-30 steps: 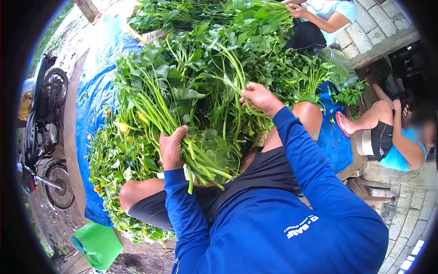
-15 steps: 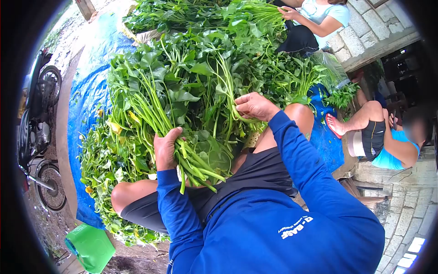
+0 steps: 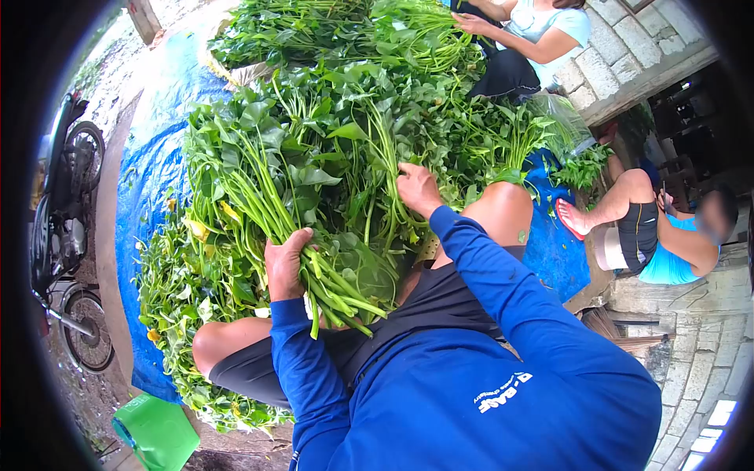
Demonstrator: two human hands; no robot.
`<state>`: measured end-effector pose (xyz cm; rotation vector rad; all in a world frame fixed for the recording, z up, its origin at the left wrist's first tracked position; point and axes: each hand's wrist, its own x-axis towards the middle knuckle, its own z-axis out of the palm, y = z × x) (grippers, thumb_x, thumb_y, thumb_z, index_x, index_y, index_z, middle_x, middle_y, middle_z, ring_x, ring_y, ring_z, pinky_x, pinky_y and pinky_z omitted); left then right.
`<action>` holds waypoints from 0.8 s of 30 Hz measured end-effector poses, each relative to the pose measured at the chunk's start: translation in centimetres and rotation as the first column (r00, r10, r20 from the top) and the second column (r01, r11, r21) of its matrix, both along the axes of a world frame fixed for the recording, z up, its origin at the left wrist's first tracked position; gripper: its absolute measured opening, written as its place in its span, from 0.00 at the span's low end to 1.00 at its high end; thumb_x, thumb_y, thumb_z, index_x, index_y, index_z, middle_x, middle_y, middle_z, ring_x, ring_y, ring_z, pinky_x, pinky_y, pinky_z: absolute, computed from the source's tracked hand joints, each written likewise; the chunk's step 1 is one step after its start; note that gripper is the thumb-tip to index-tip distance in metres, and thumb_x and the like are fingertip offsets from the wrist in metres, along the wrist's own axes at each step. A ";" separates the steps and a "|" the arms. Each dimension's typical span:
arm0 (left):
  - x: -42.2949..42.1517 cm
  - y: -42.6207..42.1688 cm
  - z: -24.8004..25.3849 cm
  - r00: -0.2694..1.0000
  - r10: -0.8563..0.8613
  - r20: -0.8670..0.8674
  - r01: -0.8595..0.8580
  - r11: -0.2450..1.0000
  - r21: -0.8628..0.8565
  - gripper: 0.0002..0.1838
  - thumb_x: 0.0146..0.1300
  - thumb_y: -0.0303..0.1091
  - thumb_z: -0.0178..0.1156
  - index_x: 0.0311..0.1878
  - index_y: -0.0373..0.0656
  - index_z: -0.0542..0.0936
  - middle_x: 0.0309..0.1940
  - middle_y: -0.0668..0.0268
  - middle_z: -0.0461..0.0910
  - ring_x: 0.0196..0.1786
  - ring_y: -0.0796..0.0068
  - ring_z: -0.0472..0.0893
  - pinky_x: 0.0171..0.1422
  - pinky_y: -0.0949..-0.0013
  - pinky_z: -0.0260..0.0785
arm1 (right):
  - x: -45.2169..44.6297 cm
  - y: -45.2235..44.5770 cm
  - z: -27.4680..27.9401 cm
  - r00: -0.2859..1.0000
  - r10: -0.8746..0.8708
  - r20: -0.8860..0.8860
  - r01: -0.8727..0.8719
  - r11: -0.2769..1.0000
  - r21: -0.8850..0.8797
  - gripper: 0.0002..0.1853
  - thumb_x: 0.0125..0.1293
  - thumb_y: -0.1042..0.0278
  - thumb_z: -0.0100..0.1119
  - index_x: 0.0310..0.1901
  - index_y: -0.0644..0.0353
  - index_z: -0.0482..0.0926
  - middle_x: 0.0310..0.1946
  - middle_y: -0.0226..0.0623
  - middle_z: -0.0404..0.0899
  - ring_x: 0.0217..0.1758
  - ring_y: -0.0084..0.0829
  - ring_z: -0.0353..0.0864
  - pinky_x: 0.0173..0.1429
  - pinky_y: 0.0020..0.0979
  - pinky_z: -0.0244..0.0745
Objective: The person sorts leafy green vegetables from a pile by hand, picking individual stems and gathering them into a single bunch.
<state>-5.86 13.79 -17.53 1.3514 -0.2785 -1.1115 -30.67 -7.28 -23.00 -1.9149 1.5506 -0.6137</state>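
A thick bunch of leafy green stems [image 3: 259, 184] is gripped in my left hand [image 3: 287, 265], its cut ends pointing down toward my lap. My right hand [image 3: 419, 190] is closed on a few long leafy stems [image 3: 386, 149] at the pile, beside my raised knee; its fingertips are partly hidden among them. Around both hands spreads a large pile of leafy greens [image 3: 330, 102], with some yellowed leaves on the left side.
A blue tarp [image 3: 153, 180] lies under the greens. A green plastic container [image 3: 161, 436] stands at lower left, near a parked motorcycle [image 3: 75, 235]. One person [image 3: 550, 35] handles greens at the top; another person [image 3: 667, 235] sits at right. A clear plastic bag [image 3: 561, 118] lies between them.
My right hand has moved slightly up and left and turned with its back toward me. My left hand keeps its bunch almost still. The person at the top has shifted their arms.
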 end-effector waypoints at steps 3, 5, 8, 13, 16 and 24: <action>0.0 0.2 0.1 1.000 -0.009 0.004 0.009 1.000 -0.011 0.12 0.62 0.30 0.74 0.44 0.36 0.82 0.29 0.62 0.85 0.27 0.72 0.86 0.30 0.68 0.81 | 0.6 -0.7 -1.0 0.985 -0.085 -0.149 0.082 0.996 -0.023 0.25 0.67 0.65 0.55 0.61 0.72 0.85 0.57 0.63 0.86 0.61 0.60 0.87 0.69 0.48 0.80; 0.0 0.4 0.0 1.000 -0.008 0.008 0.008 1.000 -0.009 0.13 0.62 0.30 0.74 0.45 0.36 0.82 0.30 0.62 0.85 0.27 0.72 0.86 0.31 0.68 0.81 | 0.4 -1.0 -0.8 0.982 -0.039 -0.186 0.041 0.999 0.004 0.24 0.67 0.66 0.56 0.58 0.73 0.86 0.54 0.64 0.86 0.59 0.62 0.87 0.68 0.51 0.80; 0.1 0.4 0.2 1.000 -0.027 -0.007 0.028 1.000 0.011 0.12 0.63 0.30 0.74 0.44 0.36 0.82 0.30 0.63 0.85 0.27 0.72 0.86 0.31 0.68 0.81 | -0.3 -1.1 0.6 0.976 0.092 -0.199 -0.082 0.995 0.055 0.17 0.67 0.67 0.57 0.47 0.73 0.88 0.48 0.71 0.86 0.56 0.65 0.87 0.66 0.53 0.81; 0.0 0.4 0.4 1.000 0.012 0.001 -0.012 1.000 0.003 0.11 0.63 0.30 0.74 0.43 0.36 0.83 0.30 0.64 0.85 0.27 0.73 0.85 0.31 0.69 0.80 | -1.0 -4.0 -1.2 0.903 -0.428 0.040 0.429 0.903 -0.017 0.12 0.73 0.67 0.54 0.50 0.64 0.83 0.52 0.56 0.88 0.54 0.56 0.89 0.62 0.48 0.82; 0.1 0.3 0.1 0.999 -0.032 0.003 0.032 0.999 0.006 0.11 0.63 0.30 0.74 0.44 0.36 0.83 0.30 0.63 0.85 0.27 0.73 0.86 0.32 0.69 0.80 | -0.9 -3.1 -1.2 0.920 -0.392 0.006 0.389 0.910 -0.146 0.12 0.71 0.67 0.59 0.50 0.65 0.83 0.49 0.53 0.89 0.49 0.48 0.90 0.58 0.44 0.84; -0.2 0.0 -0.2 1.000 -0.017 0.015 0.017 1.000 -0.010 0.12 0.63 0.29 0.74 0.45 0.34 0.83 0.31 0.62 0.86 0.27 0.72 0.86 0.32 0.68 0.81 | 1.0 -2.1 -1.9 0.986 0.019 -0.167 0.007 0.988 0.151 0.20 0.60 0.53 0.74 0.45 0.62 0.90 0.39 0.51 0.91 0.44 0.46 0.92 0.55 0.42 0.85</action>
